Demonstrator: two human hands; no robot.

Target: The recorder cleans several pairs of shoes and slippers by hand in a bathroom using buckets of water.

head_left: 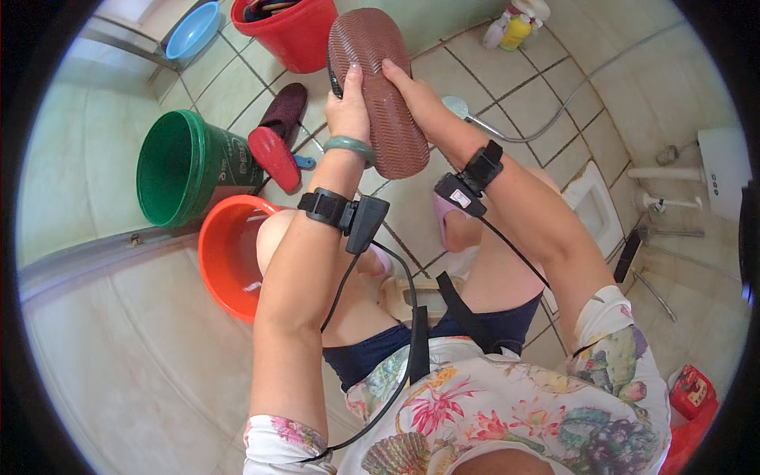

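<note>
Both hands hold up a brown slipper (384, 134), its ridged sole facing me and its toe pointing away. My left hand (347, 111) grips the left edge, thumb lying on the sole and fingers hidden underneath. On the opposite edge, my right hand (413, 96) is closed with its thumb on the sole too; its other fingers are out of sight. Left of the slipper, a dark maroon slipper (286, 109) and a red-soled slipper (275, 158) lie on the tiles. A blue handle (304, 162) shows beside them.
A green bucket (192, 170), an orange basin (212, 261), a red bucket (297, 39) and a blue basin (194, 32) stand to the left. On the right are a shower head (457, 106) with its hose, cleaning bottles (516, 30) and a squat toilet (595, 207).
</note>
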